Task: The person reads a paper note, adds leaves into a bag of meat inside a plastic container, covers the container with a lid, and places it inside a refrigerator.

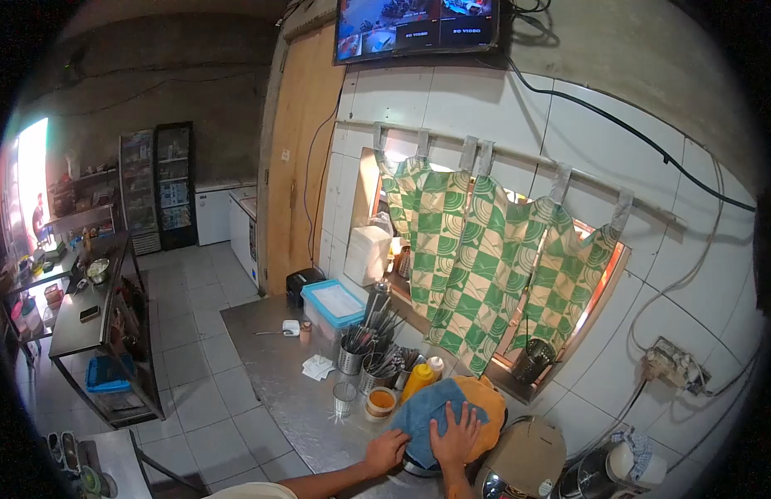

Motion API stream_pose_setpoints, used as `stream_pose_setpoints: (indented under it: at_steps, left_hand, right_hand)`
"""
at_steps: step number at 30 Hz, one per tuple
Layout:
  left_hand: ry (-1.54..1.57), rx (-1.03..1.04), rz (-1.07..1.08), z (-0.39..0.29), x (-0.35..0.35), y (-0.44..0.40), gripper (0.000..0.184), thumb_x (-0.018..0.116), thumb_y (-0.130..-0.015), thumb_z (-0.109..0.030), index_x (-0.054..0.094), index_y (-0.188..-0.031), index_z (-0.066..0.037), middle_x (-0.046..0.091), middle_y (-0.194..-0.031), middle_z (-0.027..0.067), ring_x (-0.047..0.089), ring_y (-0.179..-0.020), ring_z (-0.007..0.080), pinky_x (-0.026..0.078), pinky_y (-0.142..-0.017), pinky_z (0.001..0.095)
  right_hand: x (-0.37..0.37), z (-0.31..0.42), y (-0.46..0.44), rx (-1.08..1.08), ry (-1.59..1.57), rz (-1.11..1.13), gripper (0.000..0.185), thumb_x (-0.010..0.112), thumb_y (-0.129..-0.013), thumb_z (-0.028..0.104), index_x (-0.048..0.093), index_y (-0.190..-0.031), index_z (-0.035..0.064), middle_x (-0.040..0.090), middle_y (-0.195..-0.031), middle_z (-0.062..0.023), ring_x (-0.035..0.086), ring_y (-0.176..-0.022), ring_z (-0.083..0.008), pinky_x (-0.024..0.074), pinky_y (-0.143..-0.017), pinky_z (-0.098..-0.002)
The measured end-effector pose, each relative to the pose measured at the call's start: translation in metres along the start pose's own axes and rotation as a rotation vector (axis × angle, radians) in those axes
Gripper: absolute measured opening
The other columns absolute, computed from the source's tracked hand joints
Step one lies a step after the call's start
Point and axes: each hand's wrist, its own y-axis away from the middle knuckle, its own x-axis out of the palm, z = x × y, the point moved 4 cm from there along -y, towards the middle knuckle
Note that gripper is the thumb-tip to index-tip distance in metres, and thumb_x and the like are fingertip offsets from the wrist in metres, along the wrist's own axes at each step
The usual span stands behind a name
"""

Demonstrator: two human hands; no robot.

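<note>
A blue cloth [420, 413] and an orange cloth [484, 399] lie side by side over a rounded thing on the metal counter. They hide most of what is under them, though a shiny rim shows at the lower edge. My right hand [455, 434] rests flat on the blue cloth with its fingers spread. At the cloth's left edge my left hand [386, 452] has its fingers curled on the fabric. Close by stand a small bowl of orange sauce [380, 402], a clear glass [344, 397] and a yellow squeeze bottle [417, 381].
Cutlery holders [350, 356] and a blue-lidded plastic box [332, 304] line the steel counter [273, 353] along the wall. A beige-lidded appliance [525, 456] is at the right. A green checked curtain [473, 249] covers the window. Shelved tables [93, 312] stand at the left.
</note>
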Motion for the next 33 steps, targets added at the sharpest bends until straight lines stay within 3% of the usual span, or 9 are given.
stream_pose_setpoints:
  at_steps: [2, 11, 19, 22, 24, 27, 28, 32, 33]
  left_hand:
    - [-0.032, -0.001, -0.004, -0.01, -0.024, 0.005, 0.024, 0.065, -0.093, -0.025, 0.068, -0.113, -0.012, 0.064, -0.107, 0.0032, 0.064, -0.103, 0.0272, 0.058, -0.081, 0.0374]
    - [-0.105, 0.042, 0.052, 0.0, -0.051, 0.091, 0.037, 0.069, -0.089, -0.032, 0.069, -0.121, -0.013, 0.066, -0.113, 0.0057, 0.064, -0.103, 0.0294, 0.059, -0.081, 0.0411]
    - [-0.048, -0.797, -0.243, 0.096, -0.118, 0.282, 0.035, 0.076, -0.081, -0.029, 0.073, -0.107, -0.007, 0.071, -0.108, 0.015, 0.069, -0.098, 0.0346, 0.055, -0.09, 0.0455]
    - [-0.223, -0.887, -0.194, 0.179, -0.092, 0.389, 0.032, 0.076, -0.079, -0.027, 0.075, -0.104, -0.007, 0.073, -0.101, 0.0151, 0.07, -0.093, 0.0313, 0.056, -0.087, 0.0424]
    - [0.042, -1.375, 0.078, 0.211, -0.069, 0.469, 0.035, 0.077, -0.079, -0.039, 0.075, -0.083, -0.004, 0.074, -0.088, 0.0181, 0.071, -0.092, 0.0358, 0.057, -0.087, 0.0457]
    - [0.253, -1.698, 0.355, 0.239, -0.022, 0.562, 0.046, 0.074, -0.084, -0.049, 0.079, -0.086, -0.003, 0.075, -0.081, 0.0166, 0.071, -0.072, 0.0271, 0.059, -0.076, 0.0418]
    - [0.164, -1.551, 0.259, 0.228, -0.022, 0.582, 0.049, 0.073, -0.084, -0.051, 0.079, -0.09, -0.003, 0.076, -0.083, 0.0151, 0.072, -0.072, 0.0259, 0.06, -0.074, 0.0406]
    - [0.108, -1.733, 0.279, 0.196, -0.048, 0.634, 0.049, 0.074, -0.08, -0.042, 0.077, -0.109, -0.003, 0.074, -0.115, 0.0209, 0.071, -0.109, 0.0356, 0.057, -0.092, 0.046]
    - [0.138, -1.777, 0.267, 0.19, -0.043, 0.651, 0.049, 0.074, -0.08, -0.042, 0.077, -0.109, -0.003, 0.074, -0.115, 0.0209, 0.071, -0.109, 0.0356, 0.057, -0.092, 0.046]
  right_hand:
    - [-0.006, 0.007, 0.001, -0.03, 0.026, -0.034, 0.061, 0.06, -0.093, 0.048, 0.056, -0.148, 0.0221, 0.039, -0.161, -0.0162, 0.029, -0.15, -0.0411, 0.0169, -0.123, -0.058]
    - [-0.004, 0.003, 0.0, -0.02, 0.015, -0.033, 0.062, 0.062, -0.091, 0.048, 0.057, -0.147, 0.021, 0.039, -0.16, -0.0174, 0.028, -0.151, -0.0415, 0.0173, -0.123, -0.0579]
    - [-0.003, 0.003, 0.0, -0.012, 0.009, -0.011, 0.062, 0.061, -0.091, 0.047, 0.057, -0.147, 0.0207, 0.039, -0.16, -0.0173, 0.027, -0.151, -0.0412, 0.0175, -0.123, -0.0579]
    - [-0.004, 0.005, 0.0, -0.015, 0.025, -0.004, 0.062, 0.06, -0.092, 0.046, 0.056, -0.148, 0.0202, 0.037, -0.161, -0.0177, 0.028, -0.151, -0.0413, 0.0182, -0.123, -0.058]
    - [-0.006, 0.005, 0.001, -0.046, 0.044, 0.027, 0.061, 0.06, -0.093, 0.046, 0.055, -0.148, 0.0198, 0.037, -0.161, -0.0179, 0.028, -0.151, -0.0411, 0.0185, -0.123, -0.058]
    - [-0.003, 0.011, 0.002, -0.116, 0.099, 0.056, 0.06, 0.057, -0.096, 0.045, 0.053, -0.15, 0.0181, 0.036, -0.161, -0.0184, 0.029, -0.151, -0.0408, 0.02, -0.123, -0.0583]
    - [-0.003, 0.009, 0.001, -0.097, 0.119, 0.045, 0.06, 0.056, -0.098, 0.044, 0.052, -0.151, 0.0169, 0.036, -0.162, -0.0184, 0.029, -0.15, -0.0408, 0.0208, -0.123, -0.0579]
    - [0.007, 0.01, -0.002, -0.062, 0.222, 0.111, 0.059, 0.05, -0.102, 0.046, 0.049, -0.153, 0.0152, 0.031, -0.165, -0.0173, 0.027, -0.151, -0.041, 0.0212, -0.122, -0.0584]
    - [0.007, 0.015, -0.002, -0.17, 0.315, 0.0, 0.053, 0.052, -0.102, 0.037, 0.052, -0.148, 0.0114, 0.043, -0.155, -0.019, 0.04, -0.142, -0.0378, 0.0311, -0.116, -0.0557]
